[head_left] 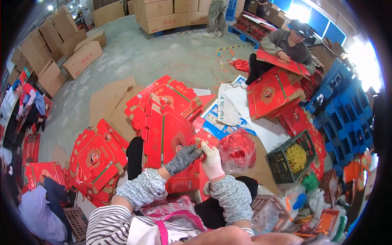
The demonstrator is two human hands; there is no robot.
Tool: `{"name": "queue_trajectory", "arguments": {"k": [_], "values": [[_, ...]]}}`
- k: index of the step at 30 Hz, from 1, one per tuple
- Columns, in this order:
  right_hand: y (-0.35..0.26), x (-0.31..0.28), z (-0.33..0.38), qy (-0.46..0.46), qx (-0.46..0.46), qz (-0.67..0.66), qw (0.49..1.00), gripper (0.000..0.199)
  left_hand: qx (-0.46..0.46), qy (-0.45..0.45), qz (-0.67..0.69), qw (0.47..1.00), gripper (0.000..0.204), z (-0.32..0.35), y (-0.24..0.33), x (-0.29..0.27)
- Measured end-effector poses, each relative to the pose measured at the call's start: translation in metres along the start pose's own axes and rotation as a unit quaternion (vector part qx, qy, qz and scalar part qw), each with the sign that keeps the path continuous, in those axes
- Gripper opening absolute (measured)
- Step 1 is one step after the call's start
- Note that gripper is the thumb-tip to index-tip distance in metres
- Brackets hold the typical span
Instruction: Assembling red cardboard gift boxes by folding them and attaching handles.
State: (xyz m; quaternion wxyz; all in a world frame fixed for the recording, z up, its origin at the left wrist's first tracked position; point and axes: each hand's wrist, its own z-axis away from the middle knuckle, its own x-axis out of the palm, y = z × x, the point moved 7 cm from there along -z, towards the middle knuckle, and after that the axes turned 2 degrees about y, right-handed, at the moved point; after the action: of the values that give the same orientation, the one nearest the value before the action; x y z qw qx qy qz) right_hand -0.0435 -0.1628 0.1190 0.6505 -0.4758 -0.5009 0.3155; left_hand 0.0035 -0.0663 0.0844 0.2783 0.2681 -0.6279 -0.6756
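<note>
My left hand (183,158), in a grey glove, and my right hand (212,159), in a white glove, meet fingertip to fingertip above my lap. Both have their fingers pinched closed; whatever is between them is too small to make out. Right behind them stands a stack of red printed flat cartons (169,134) with a green stripe. To the right of my right hand lies a clear plastic bag (238,151) filled with red material. Patterned cloth sleeves cover my forearms.
More red carton stacks (94,157) lie to the left. A dark green crate (290,157) of yellow strips stands at right, near blue pallets (343,110). A co-worker (288,49) sits far right with a red carton. Brown boxes (83,59) line the back left.
</note>
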Motion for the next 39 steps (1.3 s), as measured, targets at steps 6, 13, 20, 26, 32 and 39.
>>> {"name": "queue_trajectory", "arguments": {"k": [6, 13, 20, 26, 32, 39], "values": [[0.022, 0.001, -0.004, 0.013, 0.117, -0.136, 0.984, 0.023, -0.056, -0.078, 0.206, 0.974, 0.02, 0.014, -0.026, 0.008], [0.035, -0.016, -0.013, 0.064, 0.147, -0.184, 0.97, 0.023, -0.148, -0.143, 0.243, 0.948, 0.027, 0.028, -0.024, 0.028], [0.028, -0.032, -0.019, 0.048, 0.131, -0.274, 0.952, 0.02, -0.202, -0.229, 0.345, 0.887, 0.025, 0.064, -0.026, 0.063], [0.021, -0.043, -0.024, 0.062, 0.12, -0.321, 0.937, 0.013, -0.245, -0.23, 0.277, 0.9, 0.024, 0.081, -0.034, 0.052], [-0.001, -0.063, -0.03, 0.1, 0.09, -0.299, 0.945, 0.015, -0.17, -0.281, 0.006, 0.944, 0.022, 0.1, -0.059, 0.025], [-0.017, -0.074, -0.03, 0.127, 0.057, -0.242, 0.96, 0.023, 0.296, -0.297, -0.296, 0.858, 0.047, 0.137, -0.075, -0.006]]}}
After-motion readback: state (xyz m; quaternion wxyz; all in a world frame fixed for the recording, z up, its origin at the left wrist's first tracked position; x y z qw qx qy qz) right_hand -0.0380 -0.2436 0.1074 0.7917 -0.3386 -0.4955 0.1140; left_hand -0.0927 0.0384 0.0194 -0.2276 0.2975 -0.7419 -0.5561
